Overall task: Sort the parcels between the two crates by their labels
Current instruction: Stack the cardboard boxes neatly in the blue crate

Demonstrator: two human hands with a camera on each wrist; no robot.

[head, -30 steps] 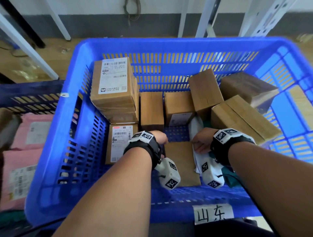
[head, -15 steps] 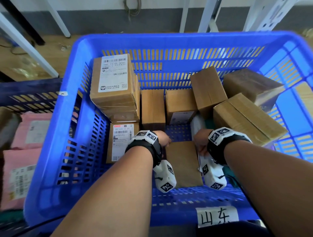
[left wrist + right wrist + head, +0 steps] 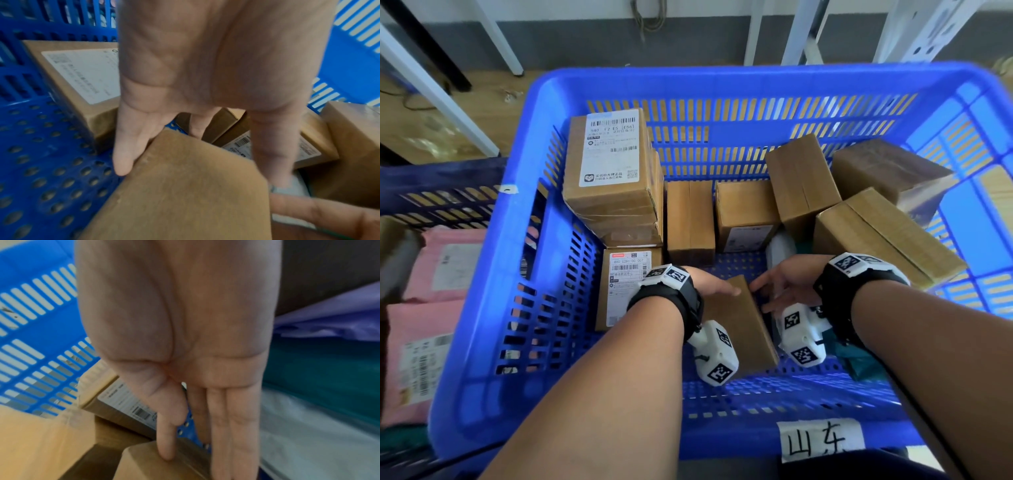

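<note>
Both hands now flank the flat box (image 3: 736, 329) at the near middle of the blue crate (image 3: 722, 85), where a second ago it lay flat on the crate floor; its right side has since tipped up, so it stands tilted. Straight fingers of the left hand (image 3: 714, 286) lie along its left edge, with the thumb over the far corner, touching but not curled round it. Opposite, the right hand (image 3: 782, 286) has its fingers straight too, pressed against the raised right edge, one fingertip (image 3: 165, 451) on the cardboard; half a second ago that hand was lower, on the white bag (image 3: 779, 246) beside the box. Just left of the flat box sits a labelled box (image 3: 619, 284), unmoved, and behind it a taller stack topped by a big labelled box (image 3: 609, 164). Further brown boxes (image 3: 873, 233) crowd the right and far side as before. Outside to the left, the dark crate (image 3: 448, 192) holds pink mailers (image 3: 424, 329). On the blue crate's near wall a paper tag (image 3: 820, 440) carries handwritten characters.
</note>
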